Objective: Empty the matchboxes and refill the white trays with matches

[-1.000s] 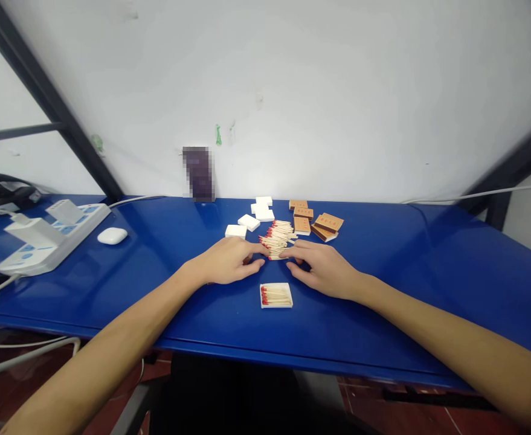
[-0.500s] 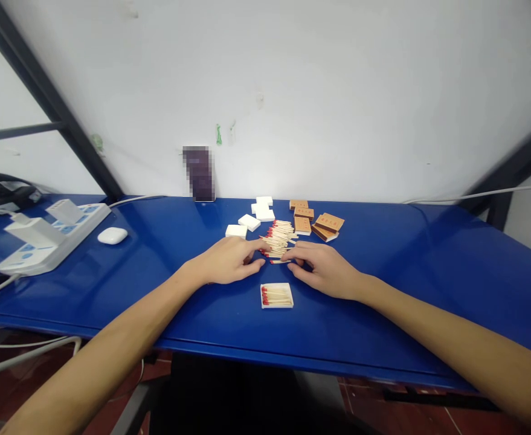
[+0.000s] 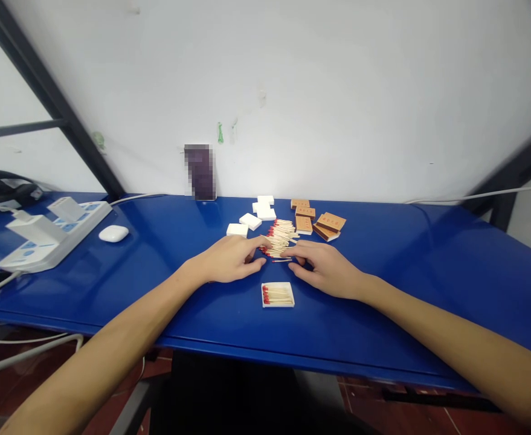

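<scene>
A loose pile of red-headed matches (image 3: 279, 237) lies on the blue desk (image 3: 365, 338). My left hand (image 3: 232, 258) is at the pile's left side, index fingertip on the match heads, thumb apart from it. At the right side, my right hand (image 3: 323, 267) touches the stick ends with its index finger; its thumb is apart too. Neither hand holds anything that I can see. One single match (image 3: 282, 260) lies between the two hands, in front of the pile. Nearer the desk's front edge sits a white matchbox tray (image 3: 278, 305) with several matches in it, heads to the left.
Behind the pile are several white matchbox trays (image 3: 265, 211) and, to the right, several brown matchboxes (image 3: 331, 222). A white earbud case (image 3: 113, 233) and a power strip (image 3: 57, 248) with chargers lie left. A blurred dark phone-shaped object (image 3: 200, 174) leans on the wall.
Both hands stay almost where they were at the pile. The view has shifted very slightly, and the single match now lies a little more apart from the pile.
</scene>
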Demonstrator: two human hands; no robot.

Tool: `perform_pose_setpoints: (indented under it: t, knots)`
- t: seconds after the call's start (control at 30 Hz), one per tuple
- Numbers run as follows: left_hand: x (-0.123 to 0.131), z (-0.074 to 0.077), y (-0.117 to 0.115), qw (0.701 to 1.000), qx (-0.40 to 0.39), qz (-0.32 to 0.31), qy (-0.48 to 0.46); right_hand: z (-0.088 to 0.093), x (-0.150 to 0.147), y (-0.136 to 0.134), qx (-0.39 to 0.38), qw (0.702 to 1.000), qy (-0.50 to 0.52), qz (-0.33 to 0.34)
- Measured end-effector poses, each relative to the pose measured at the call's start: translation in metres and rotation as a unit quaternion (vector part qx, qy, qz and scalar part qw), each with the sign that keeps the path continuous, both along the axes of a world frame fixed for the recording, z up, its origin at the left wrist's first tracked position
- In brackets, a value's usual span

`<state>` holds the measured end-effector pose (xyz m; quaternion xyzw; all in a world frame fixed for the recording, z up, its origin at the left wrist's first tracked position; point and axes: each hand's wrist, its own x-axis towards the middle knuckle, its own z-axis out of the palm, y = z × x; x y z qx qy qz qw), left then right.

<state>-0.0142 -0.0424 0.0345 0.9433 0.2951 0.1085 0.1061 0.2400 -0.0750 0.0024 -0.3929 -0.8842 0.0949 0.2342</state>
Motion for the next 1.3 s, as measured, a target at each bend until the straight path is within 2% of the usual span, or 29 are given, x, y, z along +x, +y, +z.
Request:
perform_pose_setpoints:
  t: [0.23, 1.3]
  knots:
    - [0.0003, 0.0001, 0.0002, 1.0, 0.002, -0.01, -0.001, -0.0003, -0.0002, 0.0002, -0.02, 1.0, 0.008, -0.008]
    - [0.0009, 0.0007, 0.0003, 1.0, 0.006, -0.009, 0.001, 0.0, 0.0006, -0.0001, -0.023, 1.0, 0.001, -0.005]
